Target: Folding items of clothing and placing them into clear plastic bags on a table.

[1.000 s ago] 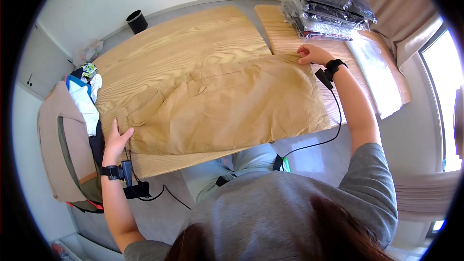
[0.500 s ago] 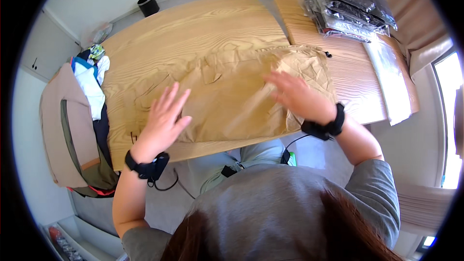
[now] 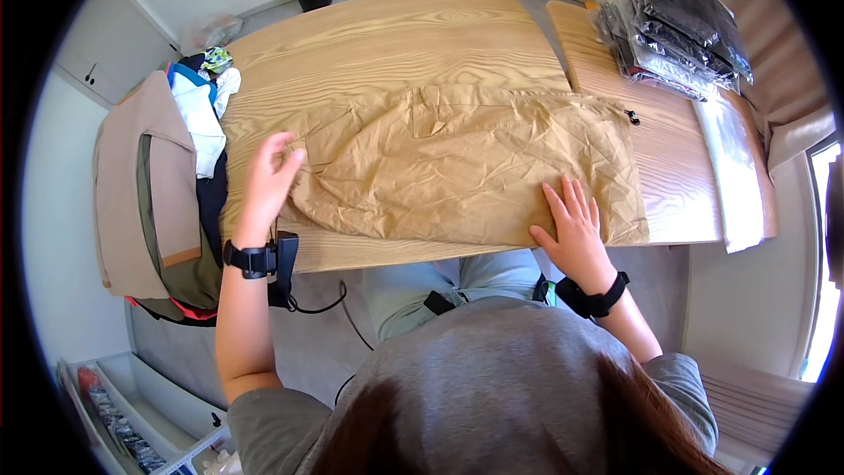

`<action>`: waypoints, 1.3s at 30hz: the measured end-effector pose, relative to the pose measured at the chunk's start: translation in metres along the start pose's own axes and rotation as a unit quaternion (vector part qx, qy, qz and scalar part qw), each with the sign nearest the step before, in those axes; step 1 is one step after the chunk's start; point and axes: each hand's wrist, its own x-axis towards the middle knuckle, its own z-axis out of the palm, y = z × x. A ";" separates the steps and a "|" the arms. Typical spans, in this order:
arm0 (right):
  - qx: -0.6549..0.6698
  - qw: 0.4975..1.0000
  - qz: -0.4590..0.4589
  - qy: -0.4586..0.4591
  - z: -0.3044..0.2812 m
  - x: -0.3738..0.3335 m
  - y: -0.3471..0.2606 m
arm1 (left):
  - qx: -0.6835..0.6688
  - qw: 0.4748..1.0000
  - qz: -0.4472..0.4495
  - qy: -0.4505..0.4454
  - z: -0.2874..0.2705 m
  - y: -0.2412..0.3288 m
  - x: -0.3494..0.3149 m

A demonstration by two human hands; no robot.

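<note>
- Looks like a home room or small garment workspace.
- Long wooden table [image 3: 396, 44] by a curtained window [image 3: 818, 237].
- Stack of bagged dark garments [image 3: 677, 26], clothes heaped on a chair [image 3: 167, 202].

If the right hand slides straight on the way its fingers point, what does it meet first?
The right hand lies flat on the tan garment, fingers pointing across the table. It meets only more crumpled cloth, then probably bare wood.
</note>
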 end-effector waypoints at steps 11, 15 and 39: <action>0.082 0.948 -0.306 0.020 0.019 0.021 -0.116 | 0.105 0.979 -0.155 0.082 0.003 -0.029 -0.032; 0.025 0.949 -0.313 0.029 0.044 0.028 -0.119 | -0.491 0.832 -0.259 -0.006 -0.020 -0.050 -0.028; 0.845 0.510 0.115 -0.110 0.033 0.066 -0.069 | -0.116 0.984 0.118 -0.070 0.109 0.124 -0.057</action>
